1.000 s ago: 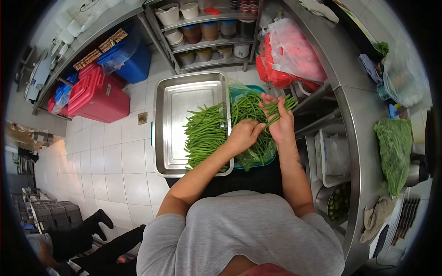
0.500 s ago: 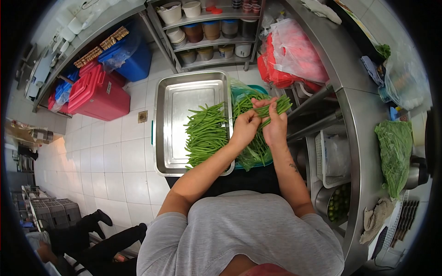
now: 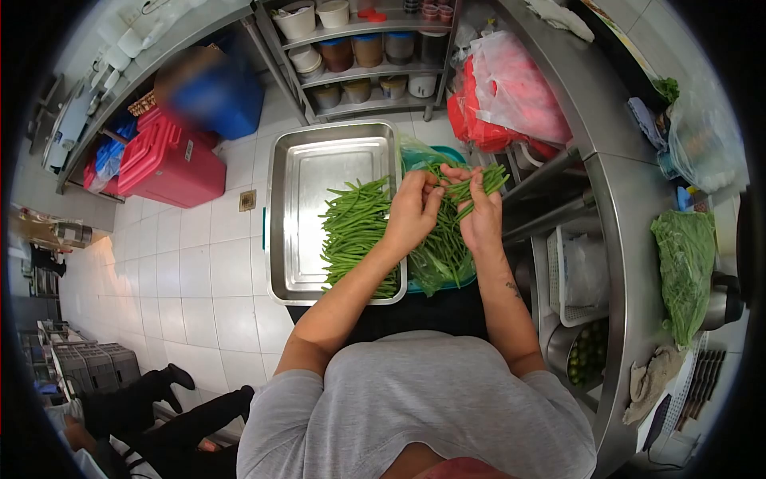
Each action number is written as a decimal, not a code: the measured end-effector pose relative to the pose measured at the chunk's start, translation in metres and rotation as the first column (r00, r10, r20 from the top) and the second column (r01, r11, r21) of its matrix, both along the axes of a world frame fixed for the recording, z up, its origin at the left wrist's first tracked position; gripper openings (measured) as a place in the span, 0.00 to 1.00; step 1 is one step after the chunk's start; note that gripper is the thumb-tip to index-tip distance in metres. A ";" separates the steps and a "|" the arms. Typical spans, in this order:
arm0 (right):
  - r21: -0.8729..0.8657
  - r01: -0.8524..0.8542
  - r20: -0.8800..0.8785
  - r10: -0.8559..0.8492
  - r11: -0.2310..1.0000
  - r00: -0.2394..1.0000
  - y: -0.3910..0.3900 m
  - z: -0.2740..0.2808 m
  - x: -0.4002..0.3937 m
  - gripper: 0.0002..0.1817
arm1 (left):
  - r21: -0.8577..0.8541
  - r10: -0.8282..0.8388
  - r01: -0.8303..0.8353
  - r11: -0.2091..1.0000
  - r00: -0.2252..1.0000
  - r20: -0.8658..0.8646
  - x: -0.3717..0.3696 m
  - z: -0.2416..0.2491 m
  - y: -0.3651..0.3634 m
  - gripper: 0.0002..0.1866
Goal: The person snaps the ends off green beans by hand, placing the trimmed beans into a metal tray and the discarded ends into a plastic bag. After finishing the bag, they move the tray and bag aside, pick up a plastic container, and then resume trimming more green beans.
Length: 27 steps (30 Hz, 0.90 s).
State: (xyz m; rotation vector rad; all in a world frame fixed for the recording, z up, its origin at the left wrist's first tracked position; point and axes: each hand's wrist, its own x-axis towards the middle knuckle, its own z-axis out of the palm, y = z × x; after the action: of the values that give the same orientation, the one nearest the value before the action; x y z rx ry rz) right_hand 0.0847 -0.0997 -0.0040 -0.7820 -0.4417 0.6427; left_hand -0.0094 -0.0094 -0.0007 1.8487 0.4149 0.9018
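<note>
My right hand (image 3: 482, 217) is closed around a small bunch of green beans (image 3: 488, 185), whose ends stick out past the thumb. Close to the left end of that bunch, my left hand (image 3: 412, 211) has its fingers curled in a pinch; what is between them is hidden. Many green beans (image 3: 357, 231) lie in a heap along the right side of a metal tray (image 3: 297, 207). Under my hands, more green beans (image 3: 451, 251) lie in a green plastic bag (image 3: 431, 275) inside a teal container (image 3: 467, 281), partly covered by my forearms.
Shelves with tubs (image 3: 367, 52) stand beyond the tray. A steel counter (image 3: 622, 231) runs along the right, carrying bagged leafy greens (image 3: 685, 271). To the left are a red bin (image 3: 171, 164) and a blue bin (image 3: 239, 104). Another person's legs (image 3: 159, 407) show at lower left.
My left hand has drawn back slightly to the left and up from the bunch. My right hand still grips the beans, almost in the same place.
</note>
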 end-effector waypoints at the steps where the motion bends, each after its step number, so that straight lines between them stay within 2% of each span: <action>1: -0.009 -0.006 0.001 0.006 1.000 1.000 0.000 0.000 0.000 0.11 | 0.108 -0.008 0.008 0.994 1.000 0.000 0.002 -0.002 0.003 0.06; 3: -0.028 -0.019 0.002 0.019 0.999 1.000 0.001 -0.001 -0.001 0.11 | 0.318 -0.025 0.024 0.948 1.000 -0.001 0.005 -0.007 0.008 0.07; 6: -0.085 0.022 0.035 -0.019 0.996 0.999 0.004 0.001 -0.009 0.11 | 0.380 0.125 -0.141 0.914 0.990 0.067 0.010 -0.009 0.002 0.05; 8: -0.070 0.045 0.059 -0.041 0.997 0.997 0.006 0.003 -0.020 0.11 | 0.041 0.196 -0.192 0.981 0.974 -0.112 0.011 -0.011 0.003 0.06; 9: -0.062 0.055 0.073 -0.051 0.997 0.996 0.006 0.006 -0.024 0.11 | -0.128 0.206 -0.235 0.964 0.957 -0.205 0.012 -0.012 0.005 0.08; 10: 0.007 0.016 0.048 -0.016 1.000 0.999 0.006 0.015 -0.027 0.11 | -0.161 0.203 -0.240 0.957 0.955 -0.219 0.010 -0.013 0.010 0.11; 11: 0.025 0.007 0.009 -0.008 1.000 1.000 0.006 0.013 -0.022 0.10 | -0.294 0.052 -0.131 0.947 0.964 -0.261 0.006 -0.014 0.014 0.12; 13: 0.066 -0.006 -0.074 0.011 0.998 0.997 0.005 0.003 -0.006 0.10 | -0.550 -0.258 0.064 0.833 0.923 -0.284 -0.004 -0.013 0.019 0.14; 17: 0.090 -0.001 -0.103 0.010 0.996 0.995 0.001 -0.001 0.005 0.10 | -0.400 -0.540 0.455 0.795 0.832 -0.126 -0.012 -0.027 0.000 0.14; 21: 0.028 0.025 -0.056 -0.023 0.999 0.998 0.003 0.011 -0.007 0.10 | -0.255 -0.393 0.335 0.907 0.890 -0.232 -0.010 -0.021 -0.018 0.13; 24: -0.145 0.153 0.126 -0.135 0.978 0.983 -0.002 0.009 -0.017 0.10 | -0.086 -0.172 0.152 0.985 0.932 -0.320 -0.003 -0.018 -0.034 0.11; 25: -0.140 0.163 0.238 -0.127 0.976 0.963 -0.003 0.008 -0.022 0.11 | -0.012 -0.092 0.094 0.995 0.932 -0.349 -0.002 -0.021 -0.037 0.11; 27: -0.130 0.181 0.453 -0.104 0.975 0.885 -0.005 0.007 -0.033 0.12 | 0.033 -0.106 0.133 0.990 0.893 -0.438 0.000 -0.039 -0.035 0.11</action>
State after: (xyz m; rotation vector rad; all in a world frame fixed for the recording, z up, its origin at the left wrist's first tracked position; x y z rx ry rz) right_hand 0.0518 -0.1047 0.0030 -1.1207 -0.7462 0.3597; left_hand -0.0094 -0.0440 -0.0394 2.1112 0.5437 0.4123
